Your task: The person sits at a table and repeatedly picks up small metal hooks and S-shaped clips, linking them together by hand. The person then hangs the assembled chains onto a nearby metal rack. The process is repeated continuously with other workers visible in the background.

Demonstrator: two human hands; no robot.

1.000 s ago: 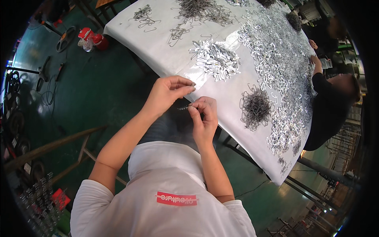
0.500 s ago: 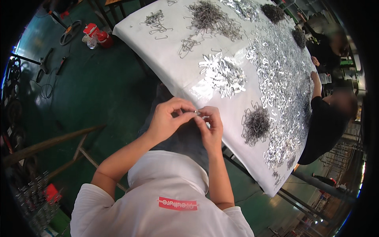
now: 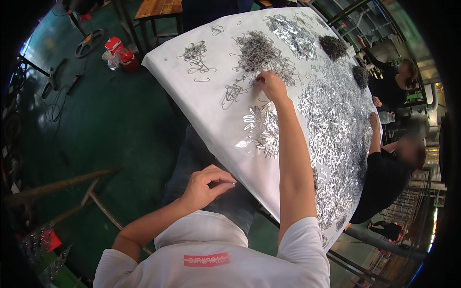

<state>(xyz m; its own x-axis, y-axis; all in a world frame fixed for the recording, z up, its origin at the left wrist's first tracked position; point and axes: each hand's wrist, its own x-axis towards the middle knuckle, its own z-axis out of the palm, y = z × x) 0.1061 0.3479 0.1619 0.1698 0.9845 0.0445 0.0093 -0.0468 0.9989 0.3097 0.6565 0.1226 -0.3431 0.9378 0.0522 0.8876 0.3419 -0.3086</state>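
Note:
My left hand is closed in front of my lap, off the table's near edge. Thumb and index finger pinch a small shiny metal piece, of which only the tip shows. Stretched over the table, my right hand reaches the near edge of a large heap of thin wire hooks. Its fingertips are drawn together and slightly blurred, so what they hold cannot be made out. A smaller cluster of wire hooks lies left of it. Under my right forearm is a pile of bright flat metal pieces, partly covered.
The white-covered table also bears a broad spread of shiny curved pieces, a small hook group and dark heaps. Two people in black work along the right side. Red containers stand on the green floor, left.
My hands have come apart. The right went forward over the table to the wire hooks; the left stayed near my lap, slightly lower, still pinching. The view has shifted a little.

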